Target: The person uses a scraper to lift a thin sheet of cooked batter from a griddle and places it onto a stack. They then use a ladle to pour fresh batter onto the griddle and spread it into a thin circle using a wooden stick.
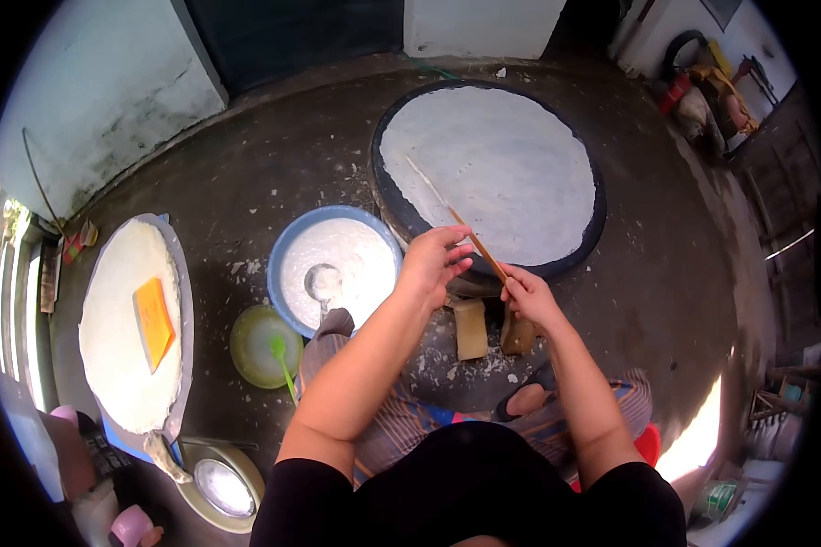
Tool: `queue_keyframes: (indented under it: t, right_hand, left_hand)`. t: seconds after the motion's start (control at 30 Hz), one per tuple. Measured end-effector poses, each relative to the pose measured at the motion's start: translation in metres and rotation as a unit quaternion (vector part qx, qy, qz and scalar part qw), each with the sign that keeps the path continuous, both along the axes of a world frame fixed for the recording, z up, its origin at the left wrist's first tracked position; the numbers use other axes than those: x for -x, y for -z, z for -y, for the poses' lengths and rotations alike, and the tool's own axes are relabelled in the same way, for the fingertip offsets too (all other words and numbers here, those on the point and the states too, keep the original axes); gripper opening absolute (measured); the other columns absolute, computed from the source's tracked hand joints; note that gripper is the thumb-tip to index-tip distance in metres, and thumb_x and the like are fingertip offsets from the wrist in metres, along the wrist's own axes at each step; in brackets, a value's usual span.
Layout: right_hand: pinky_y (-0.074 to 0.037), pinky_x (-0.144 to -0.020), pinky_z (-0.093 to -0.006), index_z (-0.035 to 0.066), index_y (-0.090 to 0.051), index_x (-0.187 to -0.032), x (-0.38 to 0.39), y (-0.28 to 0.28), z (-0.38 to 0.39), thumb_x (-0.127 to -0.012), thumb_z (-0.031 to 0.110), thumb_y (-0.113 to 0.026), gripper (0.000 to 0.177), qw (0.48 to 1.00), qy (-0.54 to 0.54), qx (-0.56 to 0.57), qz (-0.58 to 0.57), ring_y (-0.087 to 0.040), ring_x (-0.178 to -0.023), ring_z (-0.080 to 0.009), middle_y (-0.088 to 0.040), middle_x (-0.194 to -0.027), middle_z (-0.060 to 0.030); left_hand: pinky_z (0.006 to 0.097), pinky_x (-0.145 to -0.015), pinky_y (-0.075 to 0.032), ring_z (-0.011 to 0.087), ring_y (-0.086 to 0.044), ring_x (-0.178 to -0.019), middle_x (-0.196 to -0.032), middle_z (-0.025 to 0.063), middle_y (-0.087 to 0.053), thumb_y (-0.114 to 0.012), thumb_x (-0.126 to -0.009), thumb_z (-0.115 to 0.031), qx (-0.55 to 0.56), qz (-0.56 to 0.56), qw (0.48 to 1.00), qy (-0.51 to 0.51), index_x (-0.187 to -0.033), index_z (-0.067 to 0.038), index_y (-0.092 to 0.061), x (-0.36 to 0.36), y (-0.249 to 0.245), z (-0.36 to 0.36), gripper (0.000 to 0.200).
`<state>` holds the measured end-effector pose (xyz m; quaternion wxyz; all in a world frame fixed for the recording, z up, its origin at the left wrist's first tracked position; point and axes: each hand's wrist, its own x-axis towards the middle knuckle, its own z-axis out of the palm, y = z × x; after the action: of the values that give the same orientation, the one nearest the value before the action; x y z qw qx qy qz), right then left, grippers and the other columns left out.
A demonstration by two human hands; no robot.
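My right hand (529, 294) is closed on the lower end of a thin wooden stick (474, 239). The stick slants up and left over a large round black griddle (596, 219), which is covered by a thin white sheet of batter (493, 164). Beside the stick's middle is my left hand (438, 263), palm turned inward, its fingers apart and partly curled. Whether its fingertips touch the stick is hard to tell. Left of my left hand stands a blue basin (275, 273) of white batter (360, 264), with a metal ladle (322, 281) in it.
At the left, an orange scraper (155, 324) lies on a stack of white sheets (119, 319). A green bowl (246, 351) holds a green spoon (280, 351). Wooden blocks (471, 330) sit below the griddle. A metal bowl (223, 488) is at lower left, a red container (648, 444) at my right.
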<state>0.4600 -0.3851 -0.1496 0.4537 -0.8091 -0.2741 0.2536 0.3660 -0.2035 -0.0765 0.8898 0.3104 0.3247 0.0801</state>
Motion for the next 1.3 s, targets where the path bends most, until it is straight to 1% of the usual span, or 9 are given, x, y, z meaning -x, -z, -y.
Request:
queue_keyframes:
  t: [0.07,0.13,0.27,0.4,0.9,1.0,1.07,1.17,1.3]
  right_hand:
    - [-0.034,-0.048,-0.0152,0.011,-0.046,-0.123,0.002,-0.010,0.009,-0.088,0.011,-0.041,0.035,0.966,0.123,-0.045,-0.224,-0.040,-0.052,-0.0024,-0.050,-0.068,0.0028]
    - [-0.035,-0.046,-0.0164,0.012,-0.043,-0.125,0.007,0.021,0.020,-0.090,0.011,-0.039,0.035,0.996,0.089,-0.029,0.014,-0.040,-0.050,-0.0037,-0.052,-0.067,0.0012]
    - [-0.040,-0.050,-0.0193,0.010,-0.046,-0.122,0.036,0.019,0.041,-0.088,0.006,-0.038,0.035,0.987,-0.009,-0.037,-0.156,-0.044,-0.053,-0.0058,-0.055,-0.071,-0.0014]
    - [-0.037,-0.041,-0.0184,0.005,-0.033,-0.128,0.043,0.013,0.062,-0.091,0.016,-0.038,0.038,0.925,0.167,-0.187,-0.287,-0.045,-0.046,-0.0084,-0.055,-0.069,-0.0067]
    - [-0.039,-0.040,-0.0198,0.005,-0.035,-0.126,0.090,0.046,0.114,-0.093,0.020,-0.032,0.036,0.894,0.294,-0.195,-0.275,-0.046,-0.044,-0.0099,-0.056,-0.069,-0.0080]
    - [-0.040,-0.042,-0.0234,0.008,-0.039,-0.126,0.088,0.056,0.111,-0.091,0.017,-0.036,0.036,0.901,0.296,-0.201,-0.246,-0.048,-0.046,-0.0118,-0.057,-0.072,-0.0072]
    - [-0.040,-0.046,-0.0203,0.013,-0.044,-0.124,0.085,0.075,0.108,-0.090,0.016,-0.038,0.035,0.963,0.267,-0.031,0.000,-0.048,-0.048,-0.0096,-0.056,-0.068,-0.0038]
    - [-0.039,-0.045,-0.0192,0.017,-0.046,-0.123,0.095,0.061,0.100,-0.088,0.015,-0.043,0.035,0.912,0.150,0.201,0.325,-0.046,-0.048,-0.0066,-0.054,-0.066,0.0005]
    - [-0.035,-0.040,-0.0165,0.017,-0.046,-0.124,0.098,0.069,0.103,-0.089,0.016,-0.043,0.035,0.934,0.146,0.040,0.324,-0.041,-0.046,-0.0034,-0.048,-0.062,0.0033]
  left_hand:
    - [0.0299,-0.069,-0.045,0.0214,-0.053,-0.086,-0.098,0.0107,-0.054,-0.053,-0.079,-0.010,-0.002,0.000,1.000,0.002,-0.098,0.003,-0.053,0.001,-0.001,-0.001,0.023]
    - [0.0299,-0.073,-0.043,0.0181,-0.051,-0.088,-0.099,0.0074,-0.053,-0.049,-0.079,-0.010,-0.019,0.002,1.000,0.021,-0.100,-0.001,-0.053,0.002,-0.003,-0.001,0.023]
    - [0.0298,-0.073,-0.044,0.0182,-0.051,-0.087,-0.100,0.0088,-0.053,-0.048,-0.079,-0.010,-0.021,-0.004,0.999,0.023,-0.100,0.001,-0.053,0.002,0.001,-0.002,0.024]
    - [0.0302,-0.072,-0.044,0.0184,-0.052,-0.085,-0.102,0.0099,-0.053,-0.048,-0.079,-0.009,-0.021,0.002,1.000,0.011,-0.101,0.002,-0.053,0.006,-0.002,-0.004,0.024]
    - [0.0320,-0.076,-0.043,0.0221,-0.050,-0.091,-0.104,0.0121,-0.050,-0.050,-0.079,-0.010,-0.032,0.002,0.999,0.032,-0.102,0.004,-0.051,0.003,0.001,0.001,0.027]
    - [0.0318,-0.075,-0.043,0.0219,-0.050,-0.089,-0.101,0.0116,-0.050,-0.052,-0.078,-0.010,-0.029,0.001,0.999,0.028,-0.101,0.004,-0.051,0.004,-0.001,0.001,0.026]
    - [0.0318,-0.074,-0.043,0.0218,-0.051,-0.088,-0.099,0.0112,-0.051,-0.052,-0.078,-0.010,-0.026,0.003,0.999,0.030,-0.100,0.004,-0.051,0.004,0.001,0.000,0.026]
    - [0.0316,-0.073,-0.043,0.0217,-0.051,-0.087,-0.098,0.0107,-0.051,-0.053,-0.078,-0.010,-0.024,0.004,0.999,0.027,-0.099,0.004,-0.052,0.005,0.001,0.000,0.025]
    - [0.0316,-0.073,-0.043,0.0216,-0.051,-0.086,-0.098,0.0109,-0.052,-0.054,-0.077,-0.010,-0.030,-0.005,0.999,0.024,-0.098,0.004,-0.052,0.007,0.000,0.000,0.025]
